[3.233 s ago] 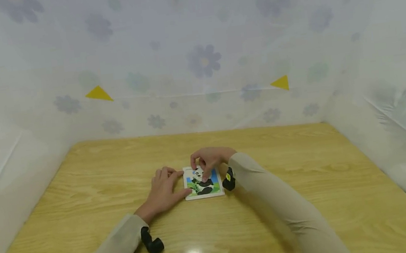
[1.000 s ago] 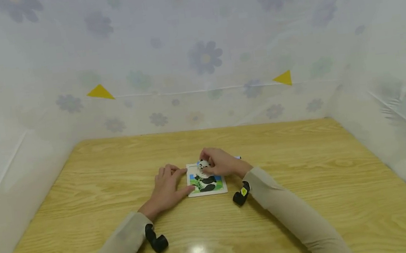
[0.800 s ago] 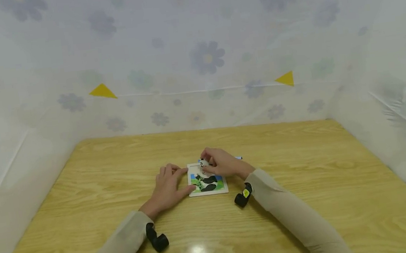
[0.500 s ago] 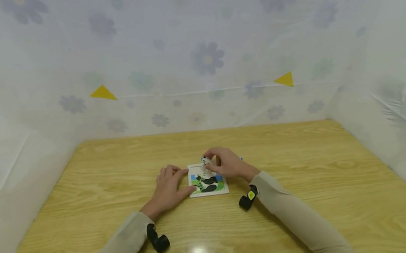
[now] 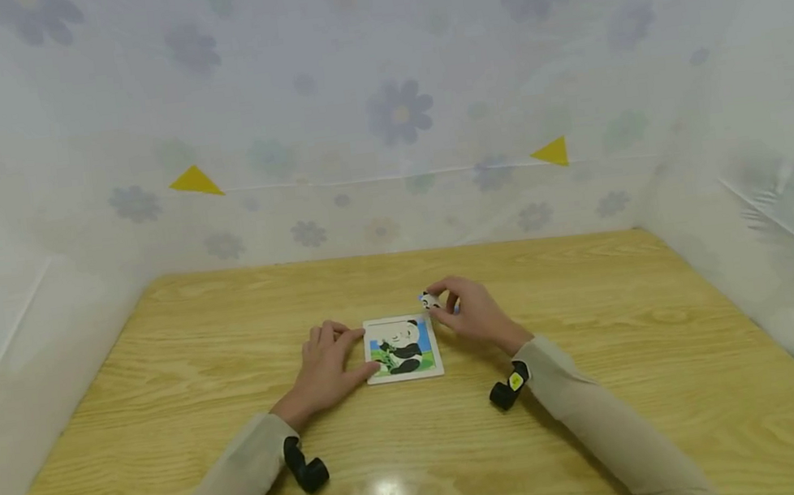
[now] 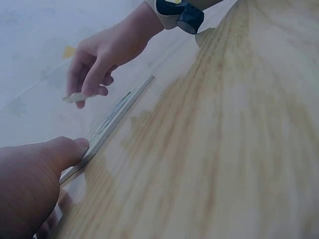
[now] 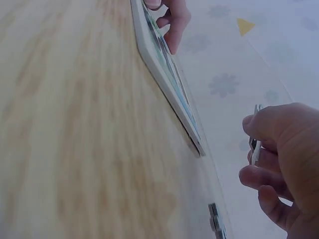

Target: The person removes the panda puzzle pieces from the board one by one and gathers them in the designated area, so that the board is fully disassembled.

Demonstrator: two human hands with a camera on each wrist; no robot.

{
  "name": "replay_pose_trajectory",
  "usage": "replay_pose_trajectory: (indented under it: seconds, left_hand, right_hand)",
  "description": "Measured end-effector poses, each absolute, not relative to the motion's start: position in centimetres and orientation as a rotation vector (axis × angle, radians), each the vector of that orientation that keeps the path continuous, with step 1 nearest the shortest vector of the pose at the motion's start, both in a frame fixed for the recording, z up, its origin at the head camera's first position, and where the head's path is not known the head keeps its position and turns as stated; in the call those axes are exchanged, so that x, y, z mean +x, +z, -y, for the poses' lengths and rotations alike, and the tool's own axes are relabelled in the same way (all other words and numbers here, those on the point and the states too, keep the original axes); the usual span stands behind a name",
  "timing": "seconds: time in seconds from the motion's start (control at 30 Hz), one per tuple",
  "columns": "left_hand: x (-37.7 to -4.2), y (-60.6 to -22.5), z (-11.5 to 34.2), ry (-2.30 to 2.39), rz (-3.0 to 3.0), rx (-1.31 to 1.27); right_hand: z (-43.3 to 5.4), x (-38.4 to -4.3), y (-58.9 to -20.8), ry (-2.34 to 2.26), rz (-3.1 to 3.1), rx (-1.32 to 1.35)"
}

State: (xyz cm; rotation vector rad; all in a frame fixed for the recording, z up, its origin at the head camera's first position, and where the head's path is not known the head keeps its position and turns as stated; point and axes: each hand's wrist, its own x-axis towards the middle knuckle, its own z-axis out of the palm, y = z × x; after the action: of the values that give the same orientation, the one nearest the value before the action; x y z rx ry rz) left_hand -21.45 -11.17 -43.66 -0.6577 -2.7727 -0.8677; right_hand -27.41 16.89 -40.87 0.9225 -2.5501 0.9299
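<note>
A square panda jigsaw puzzle (image 5: 427,364) lies flat in its white frame mid-table. My left hand (image 5: 323,373) rests at its left side, thumb on the lower left edge and forefinger at the upper left corner. In the left wrist view that thumb (image 6: 70,151) presses on the frame's rim. My right hand (image 5: 474,310) pinches a puzzle piece (image 5: 429,300) with the panda's face on it, off the upper right corner. The right wrist view shows the held piece (image 7: 254,144) edge-on between thumb and fingers, clear of the table.
Puzzle pieces (image 7: 216,221) lie on the table beyond the frame's right end, mostly hidden behind my right hand in the head view. The wood-grain table (image 5: 392,460) is walled by flowered white sheeting (image 5: 322,109).
My right hand has lifted the face piece off the puzzle and carried it right, past the frame's upper right corner. My left hand stays at the frame's left edge.
</note>
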Motion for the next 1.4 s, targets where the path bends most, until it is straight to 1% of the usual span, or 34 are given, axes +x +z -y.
replay_pose_trajectory:
  seconds: [0.23,0.53,1.07,1.4]
  left_hand:
    - [-21.4,-43.6,11.1,-0.878,2.768,-0.648]
    - [-21.6,-43.8,11.1,-0.885,2.767,-0.656]
    - [-21.5,-43.7,10.9,-0.897,2.775,-0.666]
    - [-21.5,-43.8,11.2,-0.856,2.756,-0.666]
  right_hand:
    - [-19.0,-27.5,-41.1,0.855,2.533,0.811]
    - [-22.1,-26.8,-41.4,0.782,2.553,0.650]
    - [-25.6,-26.8,-42.9,0.907,2.641,0.603]
    - [-25.7,-26.9,-43.7,0.971,2.657,0.633]
